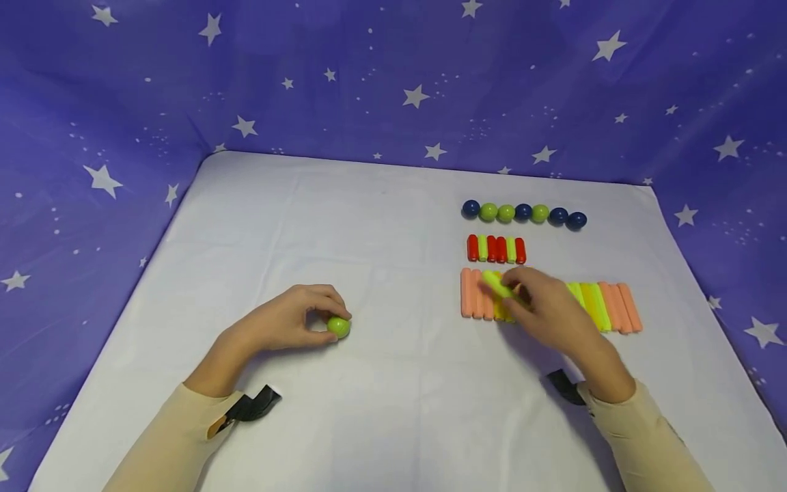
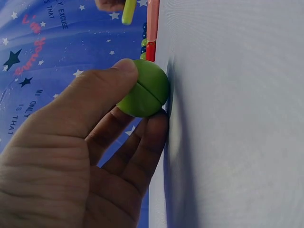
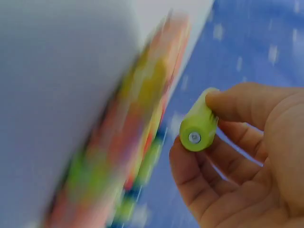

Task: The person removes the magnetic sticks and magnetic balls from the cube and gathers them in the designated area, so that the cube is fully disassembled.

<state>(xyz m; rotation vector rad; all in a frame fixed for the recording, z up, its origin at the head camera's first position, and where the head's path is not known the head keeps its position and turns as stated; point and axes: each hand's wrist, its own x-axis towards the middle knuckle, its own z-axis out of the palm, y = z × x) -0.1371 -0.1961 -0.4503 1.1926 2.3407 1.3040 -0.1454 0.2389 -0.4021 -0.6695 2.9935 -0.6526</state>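
My left hand (image 1: 294,318) pinches a green ball (image 1: 339,326) between thumb and fingertips, low over the white table at the middle left. Up close in the left wrist view, the ball (image 2: 146,90) shows a dark seam line. Over on the right, my right hand (image 1: 553,313) pinches a yellow-green rod (image 1: 496,283). A screw head sits in the end of this rod (image 3: 199,123) in the right wrist view. The rod is held above a row of long salmon, yellow and yellow-green rods (image 1: 467,294), whose middle the hand partly hides.
Behind the long rods lies a row of short red and yellow-green rods (image 1: 492,249). Farther back runs a line of dark blue and green balls (image 1: 523,212). A white cloth covers the table (image 1: 381,410), and a purple starry curtain (image 1: 344,102) surrounds its back and sides.
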